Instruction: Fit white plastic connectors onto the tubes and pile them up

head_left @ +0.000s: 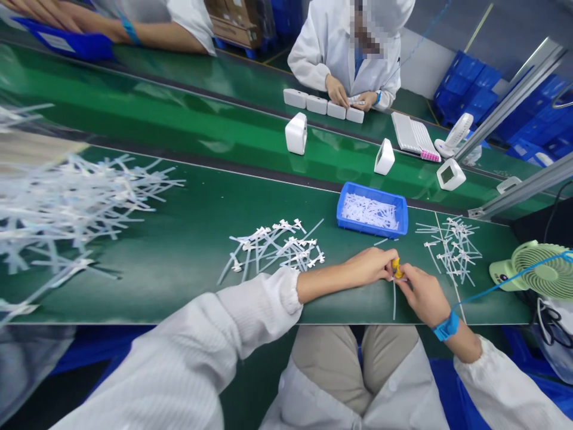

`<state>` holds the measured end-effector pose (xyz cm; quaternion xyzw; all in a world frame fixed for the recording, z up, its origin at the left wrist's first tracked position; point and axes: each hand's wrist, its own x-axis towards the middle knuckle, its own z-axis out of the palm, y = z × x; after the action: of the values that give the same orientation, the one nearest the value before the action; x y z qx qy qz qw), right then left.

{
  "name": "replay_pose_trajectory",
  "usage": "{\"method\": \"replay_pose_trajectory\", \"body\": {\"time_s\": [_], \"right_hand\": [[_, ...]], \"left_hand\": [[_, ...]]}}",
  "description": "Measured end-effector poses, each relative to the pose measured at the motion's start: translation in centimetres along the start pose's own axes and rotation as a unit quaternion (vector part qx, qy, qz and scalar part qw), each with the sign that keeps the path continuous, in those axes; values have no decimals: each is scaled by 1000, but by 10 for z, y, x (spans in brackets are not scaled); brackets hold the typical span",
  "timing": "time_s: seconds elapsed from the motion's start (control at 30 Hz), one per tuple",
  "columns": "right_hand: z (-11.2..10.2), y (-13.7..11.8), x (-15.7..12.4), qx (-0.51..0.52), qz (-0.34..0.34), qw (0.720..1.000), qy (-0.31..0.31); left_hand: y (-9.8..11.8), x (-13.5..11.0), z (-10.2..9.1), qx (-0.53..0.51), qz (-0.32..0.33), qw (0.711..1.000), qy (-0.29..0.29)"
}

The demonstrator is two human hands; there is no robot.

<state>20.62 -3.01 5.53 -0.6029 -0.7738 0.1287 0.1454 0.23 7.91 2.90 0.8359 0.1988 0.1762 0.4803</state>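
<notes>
My left hand (376, 266) and my right hand (423, 294) meet above the near edge of the green worktable, fingers closed in a pinch. Between their fingertips is a small white fitting, mostly hidden, with a thin translucent tube (394, 301) hanging down from it. Yellow coverings (396, 267), which look like finger cots, show at the fingertips. Left of my hands lies a loose pile of tubes with white fittings (282, 245); a smaller pile of similar tubes (454, 245) lies to the right. Just beyond my hands stands a blue bin (342, 226) holding many small white pieces.
A large heap of tubes (80, 203) covers the left. A green fan (544, 272) stands at the right, with a blue cord running to my wrist strap (446, 327). White devices (296, 134) sit on the conveyor (215, 128). Across it, a co-worker (347, 57) handles white cases.
</notes>
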Motion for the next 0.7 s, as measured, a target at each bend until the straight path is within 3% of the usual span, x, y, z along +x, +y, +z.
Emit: {"method": "replay_pose_trajectory", "body": {"time_s": [0.2, 0.4, 0.57, 0.7], "right_hand": [[-11, 1, 4, 89, -17, 996, -15], [-16, 6, 3, 74, -57, 996, 1], [-17, 7, -1, 92, -66, 994, -11], [-17, 7, 2, 69, -88, 994, -20]], "left_hand": [[0, 2, -2, 26, 18, 1000, -2], [0, 1, 0, 33, 27, 999, 1], [5, -1, 9, 124, 24, 992, 19], [6, -1, 12, 140, 24, 990, 15]]}}
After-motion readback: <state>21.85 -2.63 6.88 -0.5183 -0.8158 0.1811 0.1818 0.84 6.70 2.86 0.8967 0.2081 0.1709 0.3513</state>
